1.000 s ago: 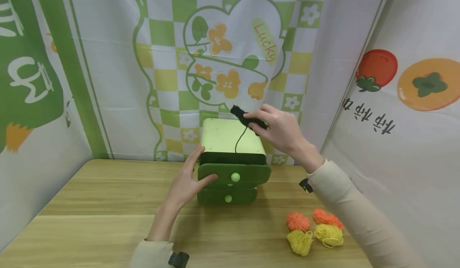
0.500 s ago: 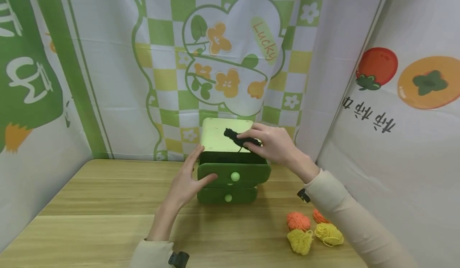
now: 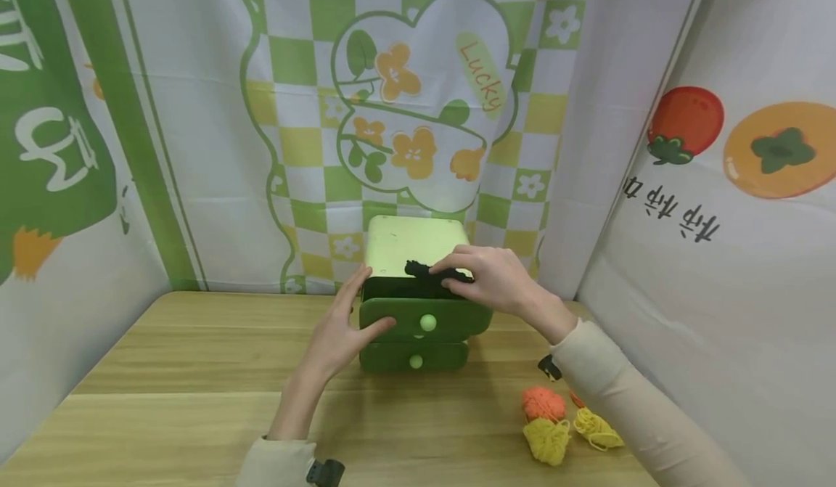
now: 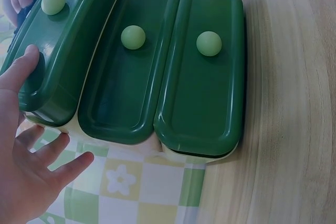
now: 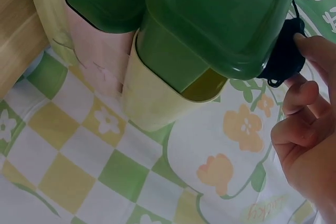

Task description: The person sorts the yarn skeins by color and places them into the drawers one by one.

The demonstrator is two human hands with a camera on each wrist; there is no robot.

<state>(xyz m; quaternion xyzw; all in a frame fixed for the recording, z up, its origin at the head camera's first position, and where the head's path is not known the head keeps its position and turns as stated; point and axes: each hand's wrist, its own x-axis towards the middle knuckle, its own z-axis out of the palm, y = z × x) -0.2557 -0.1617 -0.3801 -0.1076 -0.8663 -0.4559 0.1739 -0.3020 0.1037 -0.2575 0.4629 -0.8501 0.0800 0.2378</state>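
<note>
A bundle of black yarn [image 3: 427,271] is pinched between the thumb and fingers of my right hand [image 3: 490,276], just over the opening of the pulled-out top drawer [image 3: 457,318]. In the right wrist view the black yarn [image 5: 286,53] is beside the drawer's front panel [image 5: 226,14]. My left hand [image 3: 333,334] lies at the left side of the small drawer cabinet [image 3: 418,244], its thumb touching the top drawer's front. The left wrist view shows this left hand [image 4: 31,166] with fingers spread along the side. Two lower drawers [image 4: 131,61] look pushed in. The drawer's inside is mostly hidden.
To the right on the wooden table [image 3: 163,400] lie an orange yarn ball [image 3: 543,404] and two yellow ones [image 3: 547,440]. Another orange ball is mostly covered by my right sleeve [image 3: 627,385]. A patterned cloth [image 3: 300,146] hangs behind the cabinet.
My right hand has come down with the black yarn, from above the cabinet to the top drawer's opening. Its dangling strand is no longer visible in the head view. The left hand has stayed put.
</note>
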